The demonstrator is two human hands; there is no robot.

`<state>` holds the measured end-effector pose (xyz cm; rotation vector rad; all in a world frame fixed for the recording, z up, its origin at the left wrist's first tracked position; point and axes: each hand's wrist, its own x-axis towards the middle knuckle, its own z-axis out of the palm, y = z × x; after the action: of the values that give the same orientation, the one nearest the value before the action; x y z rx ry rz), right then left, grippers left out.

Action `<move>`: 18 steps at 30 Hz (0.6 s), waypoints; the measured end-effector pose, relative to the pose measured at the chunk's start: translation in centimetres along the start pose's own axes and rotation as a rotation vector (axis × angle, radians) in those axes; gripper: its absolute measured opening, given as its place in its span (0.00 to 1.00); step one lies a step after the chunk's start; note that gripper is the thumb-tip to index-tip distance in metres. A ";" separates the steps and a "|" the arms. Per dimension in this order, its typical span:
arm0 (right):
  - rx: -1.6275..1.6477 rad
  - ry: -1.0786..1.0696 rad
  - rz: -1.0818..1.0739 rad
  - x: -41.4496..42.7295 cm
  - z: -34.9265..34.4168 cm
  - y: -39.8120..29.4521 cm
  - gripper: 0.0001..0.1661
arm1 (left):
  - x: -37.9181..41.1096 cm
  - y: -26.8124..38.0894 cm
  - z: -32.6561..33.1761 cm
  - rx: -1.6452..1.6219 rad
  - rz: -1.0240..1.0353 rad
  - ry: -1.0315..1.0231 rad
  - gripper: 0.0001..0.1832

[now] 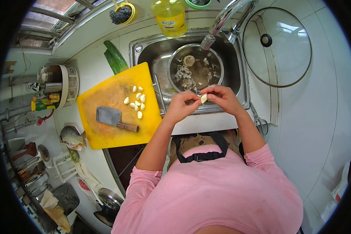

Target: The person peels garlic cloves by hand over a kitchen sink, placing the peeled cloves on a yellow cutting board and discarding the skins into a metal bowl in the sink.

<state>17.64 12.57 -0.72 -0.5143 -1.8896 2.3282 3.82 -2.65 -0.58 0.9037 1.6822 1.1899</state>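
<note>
Over the near rim of the sink, my right hand (pixel 224 99) pinches a pale garlic clove (pixel 204 98) between thumb and fingers. The fingertips of my left hand (pixel 183 106) are closed at the clove's left edge. Just beyond both hands, a round metal bowl (pixel 223 70) stands in the steel sink (pixel 158 55). Cloudy water, loose garlic skins (pixel 182 73) and a pale round piece (pixel 189 60) are in it. To the left, several peeled garlic cloves (pixel 138 96) and a cleaver (pixel 108 116) with a wooden handle lie on a yellow cutting board (pixel 96 96).
A chrome faucet (pixel 219 23) overhangs the bowl. A glass lid (pixel 289 58) leans at the right, near scissors (pixel 259 120). Green leaf pieces (pixel 115 57) and a yellow liquid bottle (pixel 170 17) are behind. A fish (pixel 72 137) lies left of the board.
</note>
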 end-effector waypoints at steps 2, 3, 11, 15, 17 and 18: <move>-0.065 -0.009 -0.011 -0.1 -0.1 -0.3 0.13 | 0.1 0.1 0.3 -0.031 -0.015 0.019 0.06; -0.070 -0.017 -0.010 -0.1 -0.2 -0.4 0.13 | 0.1 0.0 0.4 -0.059 -0.025 0.017 0.06; 0.128 0.025 0.021 0.0 0.2 -0.3 0.13 | -0.1 -0.4 1.6 -0.461 -0.137 0.011 0.04; -0.008 0.109 -0.035 -0.3 0.9 1.5 0.12 | -0.3 -0.7 1.5 -0.451 -0.130 0.036 0.04; -0.218 0.138 -0.165 -0.3 1.0 1.8 0.12 | -0.2 -0.4 1.6 -0.450 -0.112 0.058 0.04; -0.210 0.124 -0.136 -0.5 1.2 1.4 0.12 | -0.2 -0.6 1.6 -0.435 -0.105 0.062 0.04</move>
<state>17.86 10.99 -1.77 -0.5176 -2.0515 1.9798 5.35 -2.50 -1.41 0.5079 1.4175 1.4474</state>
